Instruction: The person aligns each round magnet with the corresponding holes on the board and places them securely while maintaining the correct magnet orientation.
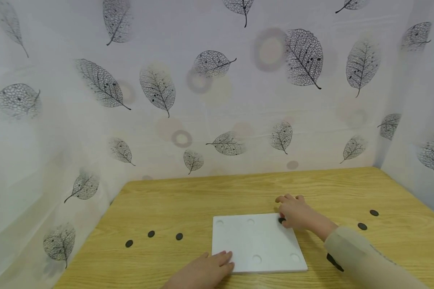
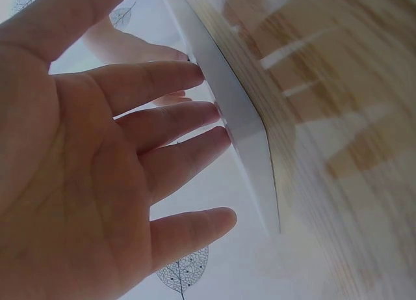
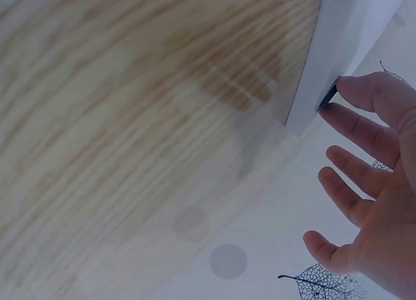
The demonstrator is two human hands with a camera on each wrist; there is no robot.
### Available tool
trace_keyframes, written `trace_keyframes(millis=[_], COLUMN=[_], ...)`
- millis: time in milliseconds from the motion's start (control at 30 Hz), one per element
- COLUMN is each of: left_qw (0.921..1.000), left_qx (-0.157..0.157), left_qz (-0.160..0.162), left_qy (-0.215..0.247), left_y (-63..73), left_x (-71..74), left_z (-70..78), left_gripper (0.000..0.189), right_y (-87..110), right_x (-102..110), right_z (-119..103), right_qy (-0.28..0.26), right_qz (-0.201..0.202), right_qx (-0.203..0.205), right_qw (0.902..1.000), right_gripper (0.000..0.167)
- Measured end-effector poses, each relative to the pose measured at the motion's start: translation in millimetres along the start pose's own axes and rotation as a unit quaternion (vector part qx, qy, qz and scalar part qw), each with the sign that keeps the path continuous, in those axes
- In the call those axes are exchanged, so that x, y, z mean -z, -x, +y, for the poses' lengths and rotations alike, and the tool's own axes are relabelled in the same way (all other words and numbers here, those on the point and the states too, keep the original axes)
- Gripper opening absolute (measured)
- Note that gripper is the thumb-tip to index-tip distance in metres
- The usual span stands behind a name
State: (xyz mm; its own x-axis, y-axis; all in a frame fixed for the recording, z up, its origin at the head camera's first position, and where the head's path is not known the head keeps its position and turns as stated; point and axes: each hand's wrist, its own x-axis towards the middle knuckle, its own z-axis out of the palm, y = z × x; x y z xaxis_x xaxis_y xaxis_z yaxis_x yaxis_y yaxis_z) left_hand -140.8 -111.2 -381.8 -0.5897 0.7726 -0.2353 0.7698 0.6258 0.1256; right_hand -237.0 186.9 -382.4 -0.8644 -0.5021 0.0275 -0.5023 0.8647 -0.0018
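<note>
A white rectangular board (image 1: pixel 254 243) with several shallow round recesses lies on the wooden table. At its far right corner my right hand (image 1: pixel 294 212) pinches a small black disc (image 1: pixel 282 220) between thumb and index finger. The right wrist view shows this disc (image 3: pixel 329 95) edge-on, close over the board's surface, with the other fingers spread away from it. My left hand (image 1: pixel 206 271) rests its fingertips on the board's near left corner. In the left wrist view its fingers (image 2: pixel 175 124) are nearly straight, palm bare, tips at the board's edge.
Left of the board, three black discs (image 1: pixel 151 233) lie scattered on the table (image 1: pixel 188 192). Two more discs (image 1: pixel 362 226) lie to the right, beyond the right forearm. A white leaf-patterned curtain (image 1: pixel 202 108) encloses the table's back and sides.
</note>
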Motion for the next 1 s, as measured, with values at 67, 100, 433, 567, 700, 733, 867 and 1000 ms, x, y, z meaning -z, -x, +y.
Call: trace_keyframes(millis=[67, 100, 433, 567, 700, 733, 867, 1000], left_qw=[1.0, 1.0, 0.9998, 0.9998, 0.9998, 0.9997, 0.9993, 0.9994], left_qx=[0.0, -0.002, -0.009, -0.009, -0.006, -0.006, -0.007, -0.003], left_qz=[-0.001, 0.001, 0.006, 0.002, -0.004, -0.005, -0.005, -0.008], left_qy=[0.002, -0.002, -0.017, -0.015, -0.021, -0.023, -0.035, -0.033], left_y=[-0.1, -0.2, -0.8, -1.2, -2.6, -2.8, -3.5, -3.9], left_x=[0.0, -0.1, 0.1, -0.1, 0.2, 0.3, 0.1, -0.5], left_z=[-0.4, -0.2, 0.4, -0.5, -0.6, -0.2, 0.1, -0.2], left_gripper=[0.064, 0.064, 0.064, 0.063, 0.063, 0.064, 0.064, 0.064], right_y=[-0.6, -0.7, -1.4, -0.5, 0.5, 0.7, 0.9, 0.9], right_x=[0.1, 0.1, 1.5, 2.5, 2.8, 2.9, 3.0, 3.3], right_z=[-0.3, -0.5, -2.5, -4.8, -6.3, -6.5, -6.9, -7.3], right_qy=[0.003, 0.004, 0.012, 0.017, 0.019, 0.019, 0.022, 0.023], right_qz=[-0.003, -0.003, -0.005, -0.004, 0.001, 0.002, 0.006, 0.007], right_qx=[-0.002, -0.002, -0.001, 0.006, 0.01, 0.01, 0.013, 0.015], right_qw=[1.0, 1.0, 0.9999, 0.9998, 0.9998, 0.9998, 0.9996, 0.9996], right_gripper=[0.025, 0.026, 0.031, 0.031, 0.031, 0.031, 0.031, 0.031])
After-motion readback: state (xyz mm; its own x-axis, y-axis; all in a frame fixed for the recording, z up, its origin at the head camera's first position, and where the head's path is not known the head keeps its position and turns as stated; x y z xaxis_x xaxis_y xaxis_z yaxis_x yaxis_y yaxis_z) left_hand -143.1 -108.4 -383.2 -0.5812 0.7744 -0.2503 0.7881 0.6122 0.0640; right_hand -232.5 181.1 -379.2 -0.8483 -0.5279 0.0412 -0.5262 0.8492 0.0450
